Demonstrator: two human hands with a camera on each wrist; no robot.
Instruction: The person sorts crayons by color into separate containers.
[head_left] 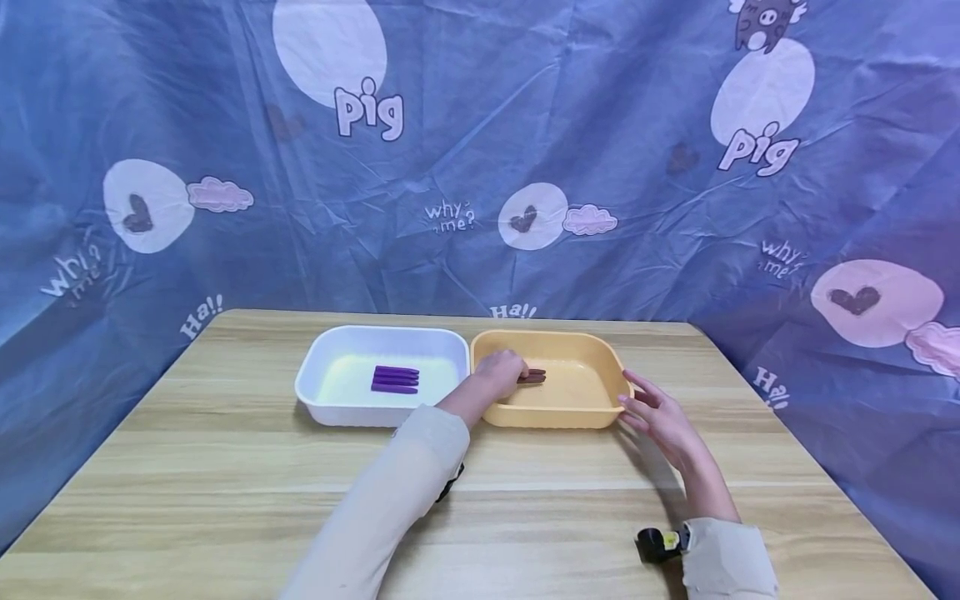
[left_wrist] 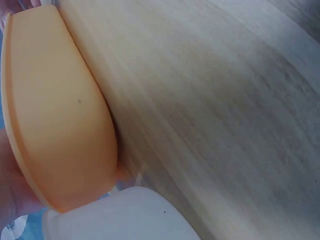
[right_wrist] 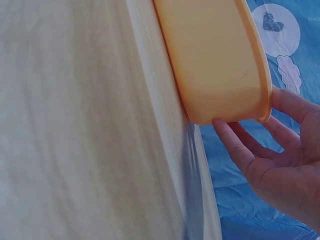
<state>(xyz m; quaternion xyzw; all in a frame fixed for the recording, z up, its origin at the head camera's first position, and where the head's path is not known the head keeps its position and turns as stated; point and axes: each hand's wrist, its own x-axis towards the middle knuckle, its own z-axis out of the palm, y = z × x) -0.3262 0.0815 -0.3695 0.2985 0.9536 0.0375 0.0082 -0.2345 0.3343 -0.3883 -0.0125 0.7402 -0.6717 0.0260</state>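
Note:
My left hand [head_left: 501, 372] reaches over the near rim into the yellow-orange tray [head_left: 555, 418], its fingers curled at the left ends of several brown crayons [head_left: 534, 377]. It pinches a brown crayon there, with the fingertips partly hidden behind the hand. At the tray's right end, my right hand [head_left: 663, 421] holds the rim and end wall between thumb and fingers. In the right wrist view, fingertips [right_wrist: 220, 125] touch the end wall low down, and the thumb lies over the rim. The left wrist view shows mostly the tray's outer side wall [left_wrist: 60, 110].
Close against the left side of the yellow-orange tray stands a white tray [head_left: 341, 412]. Several purple crayons [head_left: 395, 380] lie side by side in it. Both trays sit on a wood-grain table [head_left: 225, 467]. Behind the table hangs a blue printed cloth [head_left: 450, 150].

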